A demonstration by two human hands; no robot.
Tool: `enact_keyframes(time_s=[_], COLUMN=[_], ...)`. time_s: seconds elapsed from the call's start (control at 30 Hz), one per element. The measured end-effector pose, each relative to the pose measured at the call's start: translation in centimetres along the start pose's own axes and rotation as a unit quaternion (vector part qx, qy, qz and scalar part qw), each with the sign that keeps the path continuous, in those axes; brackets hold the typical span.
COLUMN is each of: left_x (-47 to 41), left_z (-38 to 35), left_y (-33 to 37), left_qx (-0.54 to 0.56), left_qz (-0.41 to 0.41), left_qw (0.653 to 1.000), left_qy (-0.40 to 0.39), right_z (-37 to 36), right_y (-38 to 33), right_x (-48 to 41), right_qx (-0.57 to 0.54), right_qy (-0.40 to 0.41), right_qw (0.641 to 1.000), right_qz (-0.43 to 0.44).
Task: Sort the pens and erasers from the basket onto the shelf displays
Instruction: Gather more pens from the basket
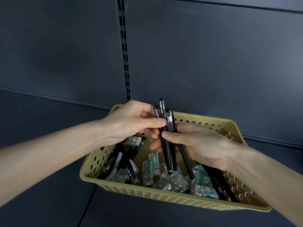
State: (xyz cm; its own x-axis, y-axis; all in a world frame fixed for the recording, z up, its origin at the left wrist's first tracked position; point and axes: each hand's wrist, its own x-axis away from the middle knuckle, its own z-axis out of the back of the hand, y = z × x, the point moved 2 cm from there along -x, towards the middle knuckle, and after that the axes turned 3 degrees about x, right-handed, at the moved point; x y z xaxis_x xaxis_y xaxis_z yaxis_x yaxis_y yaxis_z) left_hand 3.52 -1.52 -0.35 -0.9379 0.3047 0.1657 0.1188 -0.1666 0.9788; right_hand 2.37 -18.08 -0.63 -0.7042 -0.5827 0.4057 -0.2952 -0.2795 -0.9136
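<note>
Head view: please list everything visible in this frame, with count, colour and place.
basket: one, yellow perforated plastic, on the shelf board
held pens: three, black, upright above the basket between both hands
loose pens: several, black, lying in the basket along its left and right sides
erasers: many, white and teal in clear wrap, over the basket floor
shelf board: one, dark grey, under the basket
back panel: dark grey, behind the basket
slotted upright: one, black, in the back panel
left hand: pinches the held pens near their tops
right hand: holds the held pens at mid-barrel
</note>
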Motion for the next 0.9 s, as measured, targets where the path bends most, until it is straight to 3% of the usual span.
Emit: enact_keyframes(time_s=[0.07, 0.13, 0.23, 0.3, 0.4, 0.53, 0.77, 0.9], left_x=[0.6, 1.2, 1.8, 2.0, 1.5, 0.9, 0.3, -0.6], left_z=[0.6, 1.6, 2.4, 1.6, -0.2, -0.9, -0.5, -2.0], left_y=[0.0, 0.0, 0.0, 0.2, -0.2, -1.4, -3.6, -5.3], left_qx=[-0.067, -0.238, -0.509, -0.597, -0.626, -0.591, -0.390, -0.311], left_qz=[0.008, 0.023, 0.082, 0.119, 0.150, 0.189, 0.235, 0.266], left_qw=[0.998, 0.971, 0.856, 0.790, 0.754, 0.773, 0.890, 0.912], left_qy=[-0.012, -0.013, -0.032, -0.073, -0.129, -0.134, -0.011, -0.017], right_z=[-0.1, 0.1, 0.2, 0.1, 0.3, 1.0, 0.9, 1.2], right_y=[0.1, 0.5, 0.7, 0.8, 0.9, 0.8, 0.4, 0.5], right_x=[0.0, 0.0, 0.2, 0.4, 0.5, 0.6, 0.3, 0.9], right_qx=[0.006, 0.002, 0.018, 0.034, 0.060, 0.074, 0.073, 0.078], right_qy=[0.007, 0.028, 0.039, 0.042, 0.060, 0.087, 0.082, 0.079], right_qw=[1.000, 0.999, 0.997, 0.995, 0.993, 0.989, 0.992, 0.992], right_qz=[-0.017, -0.044, -0.071, -0.081, -0.083, -0.091, -0.059, -0.059])
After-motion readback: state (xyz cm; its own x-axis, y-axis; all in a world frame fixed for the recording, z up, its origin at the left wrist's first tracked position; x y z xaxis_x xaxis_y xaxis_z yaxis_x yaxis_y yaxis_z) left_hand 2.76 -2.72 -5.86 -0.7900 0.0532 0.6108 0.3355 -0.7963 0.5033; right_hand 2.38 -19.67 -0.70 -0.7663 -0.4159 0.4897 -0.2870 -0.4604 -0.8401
